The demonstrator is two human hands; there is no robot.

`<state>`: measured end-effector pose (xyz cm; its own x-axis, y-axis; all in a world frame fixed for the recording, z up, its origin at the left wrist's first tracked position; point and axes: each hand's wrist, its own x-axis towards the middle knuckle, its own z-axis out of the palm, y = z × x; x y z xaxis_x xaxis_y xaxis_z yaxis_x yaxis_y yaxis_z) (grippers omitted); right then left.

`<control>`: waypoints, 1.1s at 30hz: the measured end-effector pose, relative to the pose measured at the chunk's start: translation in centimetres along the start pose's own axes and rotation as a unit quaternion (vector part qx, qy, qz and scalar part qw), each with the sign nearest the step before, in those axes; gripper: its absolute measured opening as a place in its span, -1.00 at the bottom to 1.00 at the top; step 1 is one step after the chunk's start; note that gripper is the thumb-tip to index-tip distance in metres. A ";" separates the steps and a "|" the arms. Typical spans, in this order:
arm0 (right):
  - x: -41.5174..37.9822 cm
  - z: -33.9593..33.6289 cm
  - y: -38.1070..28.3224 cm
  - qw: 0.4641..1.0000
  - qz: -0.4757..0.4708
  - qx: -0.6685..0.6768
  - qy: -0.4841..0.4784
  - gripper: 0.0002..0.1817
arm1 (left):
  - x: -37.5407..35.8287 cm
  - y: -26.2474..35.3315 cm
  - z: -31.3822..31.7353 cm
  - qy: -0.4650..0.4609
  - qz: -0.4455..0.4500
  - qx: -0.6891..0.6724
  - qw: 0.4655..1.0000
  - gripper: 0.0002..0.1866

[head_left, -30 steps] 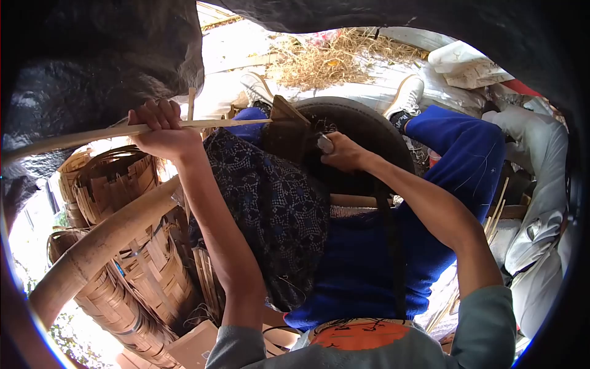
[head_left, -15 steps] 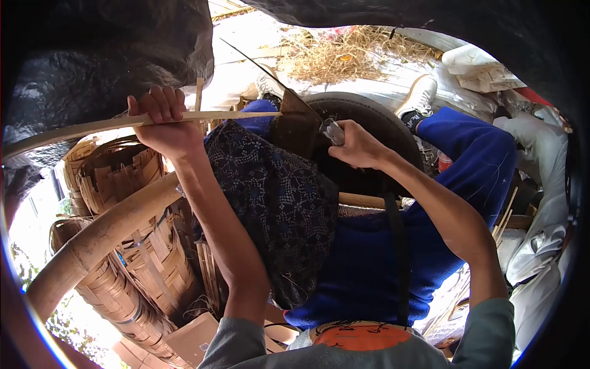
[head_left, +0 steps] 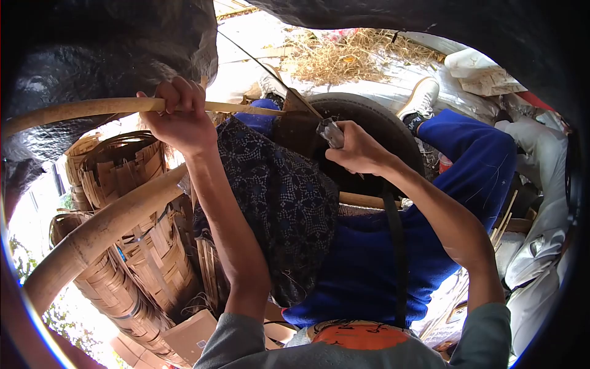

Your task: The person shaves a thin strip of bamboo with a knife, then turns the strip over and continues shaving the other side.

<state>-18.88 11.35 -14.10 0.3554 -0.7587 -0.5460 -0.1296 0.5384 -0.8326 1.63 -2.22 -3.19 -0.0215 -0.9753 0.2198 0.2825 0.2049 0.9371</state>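
My left hand (head_left: 178,120) is closed around a long, pale bamboo strip (head_left: 117,106), which bows away toward the left edge. The strip's other end reaches a brown flat piece (head_left: 296,126) beside the long, thin blade of a knife (head_left: 261,63). My right hand (head_left: 359,147) grips that knife by its grey, wrapped-looking handle. A dark patterned cloth (head_left: 270,203) covers my thigh between the two forearms. Behind the right hand stands a black tire (head_left: 384,117).
Woven bamboo baskets (head_left: 132,270) are stacked at the left, with a thick bamboo pole (head_left: 104,230) slanting across them. Black plastic sheeting (head_left: 117,49) hangs overhead. Straw-like shavings (head_left: 341,58) lie at the far side, and white sacks (head_left: 534,246) line the right.
My left hand has shifted right, closer to the blade, and the bamboo strip curves more. The right hand and knife have stayed nearly in place.
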 end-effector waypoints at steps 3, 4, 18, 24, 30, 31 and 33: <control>0.0 -0.2 -0.1 1.000 -0.021 0.007 0.004 -0.85 | -0.1 -0.1 -0.3 -0.057 -0.017 -0.036 0.998 -0.46; 0.0 -0.3 -0.2 0.999 -0.041 0.008 0.008 -0.87 | -0.1 -0.2 -0.2 -0.066 -0.015 -0.053 0.996 -0.45; -1.2 -0.6 -1.2 1.000 -0.013 0.003 0.020 -0.85 | -0.4 -0.8 0.2 -0.076 -0.031 -0.104 0.991 -0.45; -2.9 -0.2 -3.6 1.000 -0.003 0.024 -0.018 -0.88 | -0.3 -0.9 0.6 -0.034 -0.021 -0.073 0.997 -0.41; -2.0 2.4 -1.9 0.990 0.143 0.007 -0.011 -0.84 | -0.2 -1.7 1.0 -0.032 -0.009 -0.084 0.996 -0.41; -1.6 1.9 -1.3 0.990 0.141 0.007 -0.005 -0.84 | -0.1 -1.9 1.1 -0.031 -0.003 -0.083 0.996 -0.40; -0.8 0.7 -0.3 0.987 0.138 0.067 -0.037 -0.85 | 0.0 -1.9 1.4 -0.027 0.007 -0.057 0.998 -0.40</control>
<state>-18.50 12.01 -13.34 0.3906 -0.5508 -0.7376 -0.1079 0.7684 -0.6308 -0.24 -2.48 -4.56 -0.0685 -0.9660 0.2494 0.3909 0.2040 0.8975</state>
